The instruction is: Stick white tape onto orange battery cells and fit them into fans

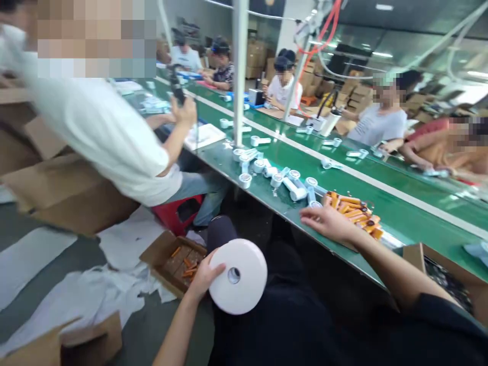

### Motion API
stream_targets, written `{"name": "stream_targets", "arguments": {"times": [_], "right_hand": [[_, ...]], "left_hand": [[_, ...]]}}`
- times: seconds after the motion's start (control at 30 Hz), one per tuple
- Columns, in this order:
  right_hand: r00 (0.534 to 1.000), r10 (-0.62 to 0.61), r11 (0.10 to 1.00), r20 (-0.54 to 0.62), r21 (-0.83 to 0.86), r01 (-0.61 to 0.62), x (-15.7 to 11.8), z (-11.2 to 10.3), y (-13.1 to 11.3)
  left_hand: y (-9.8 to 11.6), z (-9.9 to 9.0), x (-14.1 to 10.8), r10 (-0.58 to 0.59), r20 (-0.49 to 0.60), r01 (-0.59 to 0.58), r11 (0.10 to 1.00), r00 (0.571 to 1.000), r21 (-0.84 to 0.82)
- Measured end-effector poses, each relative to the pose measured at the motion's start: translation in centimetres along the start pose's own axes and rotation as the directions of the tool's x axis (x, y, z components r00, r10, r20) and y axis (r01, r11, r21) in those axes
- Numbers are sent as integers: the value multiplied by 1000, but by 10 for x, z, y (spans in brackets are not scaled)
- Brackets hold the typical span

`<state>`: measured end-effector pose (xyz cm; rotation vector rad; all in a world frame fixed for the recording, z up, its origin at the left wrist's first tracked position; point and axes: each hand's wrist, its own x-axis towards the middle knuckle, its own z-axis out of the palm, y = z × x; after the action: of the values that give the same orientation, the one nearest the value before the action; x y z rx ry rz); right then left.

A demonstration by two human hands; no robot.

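My left hand point(206, 277) grips the edge of a wide white disc-shaped roll point(249, 284) with a hole in its middle, held above my lap. Its thumb lies on the flat face. My right hand point(324, 221) is over the edge of the green bench, fingers stretched out, with nothing visible in it. Just beyond it lies a pile of orange cylinders with wires point(353, 211), which look like battery cells. To its left, several white and pale blue handheld fan-like parts point(277, 179) lie in a loose row.
A green conveyor bench point(366, 190) runs across the view. An open carton point(452, 264) of dark small parts stands at the right. By my left leg is a cardboard box point(163, 254) with a few orange cylinders. A co-worker point(102, 132) sits at left; others sit across.
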<state>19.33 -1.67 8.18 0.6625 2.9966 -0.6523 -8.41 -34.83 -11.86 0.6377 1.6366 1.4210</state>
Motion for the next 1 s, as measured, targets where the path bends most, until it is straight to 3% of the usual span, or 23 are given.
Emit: {"name": "stream_targets", "arguments": {"times": [0.07, 0.13, 0.2, 0.33, 0.43, 0.5, 0.57, 0.63, 0.77, 0.87, 1.0], "right_hand": [[976, 189, 973, -108, -114, -200, 20, -40, 58], [905, 392, 886, -168, -197, -420, 54, -75, 121], [831, 523, 805, -187, -212, -554, 94, -98, 185], [734, 650, 707, -194, -199, -679, 163, -100, 284], [687, 699, 650, -202, -222, -727, 196, -91, 328], [694, 690, 647, -206, -253, -719, 215, -93, 345], [747, 637, 689, -193, -291, -663, 241, -99, 353], [832, 534, 766, -150, -330, -552, 274, -102, 347], [959, 280, 893, -39, -356, -276, 362, -81, 298], [989, 147, 935, 7, -328, -136, 430, -52, 244], [993, 114, 951, 10, -292, -106, 501, -30, 189]], "left_hand": [[-9, -17, 13, -84, -28, 86, 993, 996, 77], [-24, -26, 25, -157, -52, 162, 977, 986, 137], [-37, -25, 39, -221, -56, 228, 959, 974, 167], [-46, -6, 64, -281, -99, 296, 933, 955, 206], [-42, 8, 83, -311, -177, 346, 912, 934, 221], [-39, 14, 97, -343, -185, 381, 893, 921, 240], [-38, 18, 111, -378, -136, 401, 881, 916, 250], [-39, 19, 125, -408, -69, 412, 878, 910, 244], [-43, 20, 150, -439, -20, 429, 866, 898, 258], [-42, 20, 163, -464, 6, 448, 858, 886, 253], [-40, 15, 168, -486, 32, 467, 855, 874, 228]]}}
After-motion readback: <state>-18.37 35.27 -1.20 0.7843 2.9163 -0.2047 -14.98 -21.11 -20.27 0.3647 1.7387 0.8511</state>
